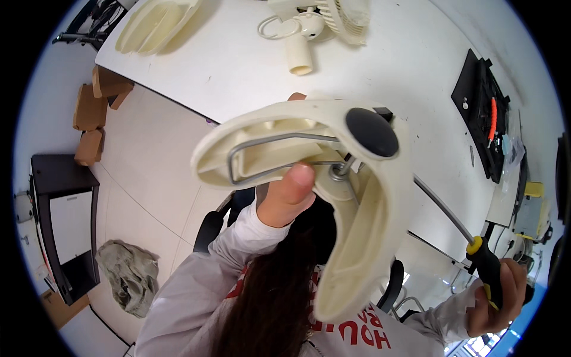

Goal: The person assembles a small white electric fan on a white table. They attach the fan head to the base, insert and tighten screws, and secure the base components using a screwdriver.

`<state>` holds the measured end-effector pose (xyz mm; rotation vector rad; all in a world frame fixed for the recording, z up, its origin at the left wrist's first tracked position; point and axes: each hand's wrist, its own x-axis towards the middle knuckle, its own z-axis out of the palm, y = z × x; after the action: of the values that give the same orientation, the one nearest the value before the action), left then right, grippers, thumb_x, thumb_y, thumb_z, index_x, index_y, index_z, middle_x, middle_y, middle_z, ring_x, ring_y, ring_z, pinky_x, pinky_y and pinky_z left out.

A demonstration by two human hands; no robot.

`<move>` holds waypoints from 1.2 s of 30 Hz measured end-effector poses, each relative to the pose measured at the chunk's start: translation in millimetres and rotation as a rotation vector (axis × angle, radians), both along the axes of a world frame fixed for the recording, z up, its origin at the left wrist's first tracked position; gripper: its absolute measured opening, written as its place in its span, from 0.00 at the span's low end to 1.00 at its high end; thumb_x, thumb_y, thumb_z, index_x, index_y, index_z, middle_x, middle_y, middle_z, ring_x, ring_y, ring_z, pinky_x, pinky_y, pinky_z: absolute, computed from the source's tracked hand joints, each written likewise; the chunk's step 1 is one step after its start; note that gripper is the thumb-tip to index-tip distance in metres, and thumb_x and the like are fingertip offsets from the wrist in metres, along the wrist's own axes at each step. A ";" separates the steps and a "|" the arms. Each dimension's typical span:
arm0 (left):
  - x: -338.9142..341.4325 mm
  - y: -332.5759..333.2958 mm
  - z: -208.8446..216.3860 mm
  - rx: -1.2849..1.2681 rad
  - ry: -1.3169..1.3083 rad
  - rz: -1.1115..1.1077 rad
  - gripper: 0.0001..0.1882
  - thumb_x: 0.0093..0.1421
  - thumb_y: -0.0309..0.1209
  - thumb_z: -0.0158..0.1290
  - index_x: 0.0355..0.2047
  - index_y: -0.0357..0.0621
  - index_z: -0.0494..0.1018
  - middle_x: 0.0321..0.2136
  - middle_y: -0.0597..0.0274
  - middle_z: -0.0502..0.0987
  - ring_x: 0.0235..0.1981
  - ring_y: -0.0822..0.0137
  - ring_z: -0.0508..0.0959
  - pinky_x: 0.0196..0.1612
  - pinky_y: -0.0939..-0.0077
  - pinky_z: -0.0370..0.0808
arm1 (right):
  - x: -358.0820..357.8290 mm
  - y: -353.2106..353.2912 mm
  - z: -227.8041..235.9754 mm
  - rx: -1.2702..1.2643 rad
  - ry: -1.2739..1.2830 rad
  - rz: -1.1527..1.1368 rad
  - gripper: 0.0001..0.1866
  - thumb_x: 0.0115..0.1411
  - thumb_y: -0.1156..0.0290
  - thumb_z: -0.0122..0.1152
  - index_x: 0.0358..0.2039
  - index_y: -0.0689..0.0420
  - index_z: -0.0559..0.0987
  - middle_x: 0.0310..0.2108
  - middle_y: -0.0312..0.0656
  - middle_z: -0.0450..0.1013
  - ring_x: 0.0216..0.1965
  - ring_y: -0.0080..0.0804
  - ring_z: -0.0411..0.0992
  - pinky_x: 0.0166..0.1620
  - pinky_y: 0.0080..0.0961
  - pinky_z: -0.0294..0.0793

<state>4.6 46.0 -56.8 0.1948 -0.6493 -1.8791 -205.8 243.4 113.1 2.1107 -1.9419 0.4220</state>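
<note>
A curved, two-armed cream plastic base [380, 220] is raised above the table edge with its ribbed hollow side showing. My left hand [285, 193] is closed on it at the inner edge, thumb in front and most fingers hidden behind. A bent metal wire bracket [262, 141] lies inside one arm of the base, by a coiled metal piece [339, 172] in the middle. One round black pad [372, 132] sits on the outer bend. At the lower right, my right hand [499, 300] grips a black-and-yellow screwdriver [488, 262]. Its shaft runs behind the base's wall; I cannot make out the tip.
On the white table [238, 71] lie a cream fan motor housing with a tube [299, 53], a slatted cream guard [345, 21] and cream shells [157, 27]. An open black tool case [488, 116] is at right. Cardboard boxes [90, 107] and crumpled cloth [128, 276] lie left.
</note>
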 end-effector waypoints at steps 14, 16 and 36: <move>-0.1 -2.4 6.5 -0.226 -0.298 0.213 0.31 0.43 0.37 0.59 0.45 0.36 0.61 0.38 0.58 0.68 0.40 0.69 0.69 0.42 0.76 0.67 | -36.8 0.2 -89.9 -0.188 -0.691 -0.210 0.24 0.48 0.63 0.65 0.43 0.62 0.71 0.38 0.47 0.69 0.37 0.33 0.69 0.42 0.25 0.68; 2.7 -2.6 9.5 -0.206 -0.288 0.202 0.31 0.43 0.37 0.59 0.44 0.36 0.61 0.37 0.58 0.69 0.39 0.69 0.70 0.42 0.76 0.68 | -48.3 1.2 -95.3 -0.147 -0.719 -0.155 0.24 0.46 0.69 0.65 0.44 0.63 0.70 0.38 0.48 0.69 0.36 0.33 0.69 0.42 0.25 0.70; 10.3 -5.5 24.7 -0.030 -0.167 0.019 0.29 0.40 0.31 0.61 0.41 0.34 0.62 0.34 0.59 0.70 0.38 0.71 0.72 0.40 0.77 0.71 | -51.3 0.3 -127.3 -0.257 -1.036 -0.360 0.29 0.46 0.50 0.67 0.39 0.62 0.74 0.33 0.42 0.70 0.28 0.27 0.67 0.28 0.19 0.69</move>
<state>14.9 40.5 -32.1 0.3393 -0.7860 -1.8462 -257.1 243.7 -14.1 1.3950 -2.4630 1.8193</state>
